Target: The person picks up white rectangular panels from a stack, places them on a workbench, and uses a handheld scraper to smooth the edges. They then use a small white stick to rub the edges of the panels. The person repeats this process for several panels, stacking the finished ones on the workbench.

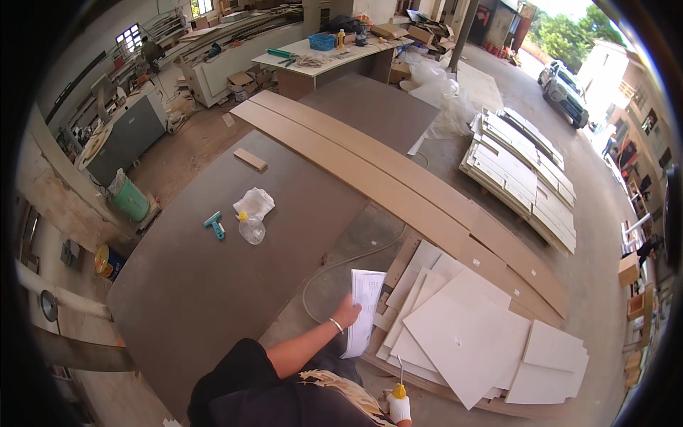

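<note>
My bare left hand (347, 311), with a white band at the wrist, grips a folded stack of printed sheets (364, 306) by its left edge. The sheets stand out over the gap between the dark brown table and the pale panels. At the lower edge my right hand (400, 408) wears a white glove and is closed round a yellow-topped tool with a thin bent metal rod (400, 370). The lower part of that tool is hidden in the glove. Close to both hands, on the right, lies an uneven stack of white panels (459, 334).
The brown tabletop (213, 306) carries a clear bottle with a yellow cap (251, 229), a white cloth (254, 203), a teal scraper-like tool (215, 225) and a small wooden block (250, 159). Long tan boards (370, 178) cross behind. More white panels (523, 174) lie stacked at far right.
</note>
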The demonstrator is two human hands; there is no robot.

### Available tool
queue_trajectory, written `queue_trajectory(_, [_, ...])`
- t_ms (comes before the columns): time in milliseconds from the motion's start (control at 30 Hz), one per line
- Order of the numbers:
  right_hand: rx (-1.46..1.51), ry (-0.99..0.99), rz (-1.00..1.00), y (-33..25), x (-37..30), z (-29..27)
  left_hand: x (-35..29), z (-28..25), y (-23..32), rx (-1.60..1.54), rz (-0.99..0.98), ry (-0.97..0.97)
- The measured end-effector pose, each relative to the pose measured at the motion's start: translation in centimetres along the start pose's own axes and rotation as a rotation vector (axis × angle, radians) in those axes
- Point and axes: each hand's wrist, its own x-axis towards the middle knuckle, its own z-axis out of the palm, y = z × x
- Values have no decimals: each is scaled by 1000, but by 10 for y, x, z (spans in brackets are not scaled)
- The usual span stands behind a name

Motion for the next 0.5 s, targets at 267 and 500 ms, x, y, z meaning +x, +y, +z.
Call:
queue_trajectory(267, [174, 126, 73, -5, 0, 32, 171, -152, 53, -1089, 12, 280])
queue_trajectory(500, [134, 170, 16, -18, 20, 61, 257, -212, -46, -546, -440, 247])
